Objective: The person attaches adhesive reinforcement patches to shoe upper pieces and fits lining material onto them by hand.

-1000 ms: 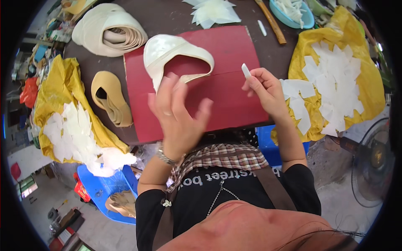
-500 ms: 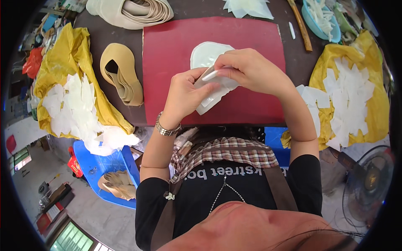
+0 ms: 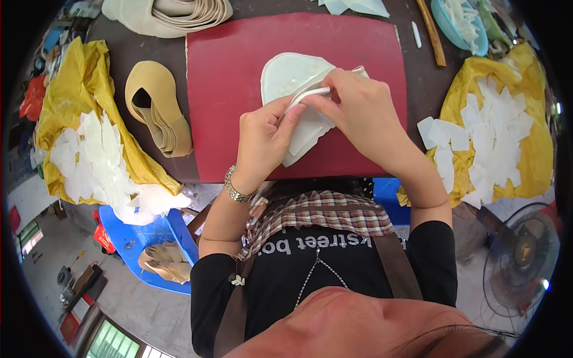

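Note:
A pale shoe upper [image 3: 292,70] with a smooth rounded end is held just above the red board. My left hand [image 3: 261,136] pinches its near part between thumb and fingers. Opposite, my right hand [image 3: 363,110] is closed on the upper's folded edge, the thumb almost meeting the left one. Between the two thumbs runs a slim white strip [image 3: 313,93]; whether it is a turned edge or a separate stick I cannot tell. A flap of the upper hangs below my fingers.
Under my hands lies a red board [image 3: 233,65] on a dark table. Tan uppers [image 3: 158,107] are stacked to its left, with beige ones [image 3: 179,18] behind. Yellow sacks [image 3: 80,65] bear white cut pieces. A wooden-handled tool [image 3: 431,33] and a blue bowl [image 3: 458,37] stand far right.
My right hand has turned and shifted slightly right and down, thumb now against the folded edge. The upper's rounded end shows more. The whole view has shifted slightly.

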`<move>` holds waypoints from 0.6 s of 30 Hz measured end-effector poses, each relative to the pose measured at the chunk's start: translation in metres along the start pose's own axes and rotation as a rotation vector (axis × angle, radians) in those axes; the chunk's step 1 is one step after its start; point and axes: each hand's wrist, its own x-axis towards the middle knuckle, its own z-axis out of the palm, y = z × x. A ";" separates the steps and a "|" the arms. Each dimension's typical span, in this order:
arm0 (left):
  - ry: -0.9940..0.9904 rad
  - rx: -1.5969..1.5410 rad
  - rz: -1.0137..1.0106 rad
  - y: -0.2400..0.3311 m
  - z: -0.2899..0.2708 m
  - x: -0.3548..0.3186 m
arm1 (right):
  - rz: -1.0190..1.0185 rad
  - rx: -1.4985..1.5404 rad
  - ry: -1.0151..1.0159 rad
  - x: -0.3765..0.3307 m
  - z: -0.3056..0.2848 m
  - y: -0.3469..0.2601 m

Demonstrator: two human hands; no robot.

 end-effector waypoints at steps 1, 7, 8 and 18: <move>0.085 -0.019 0.087 -0.001 0.003 -0.001 | -0.017 0.158 0.072 -0.006 0.000 0.000; 0.101 -0.115 0.010 -0.005 0.010 0.002 | 0.036 0.394 0.220 -0.025 0.015 0.013; 0.092 -0.116 0.009 -0.005 0.011 0.002 | 0.052 0.422 0.252 -0.025 0.017 0.014; 0.121 -0.091 0.039 -0.009 0.010 -0.001 | 0.089 0.457 0.260 -0.015 0.008 0.015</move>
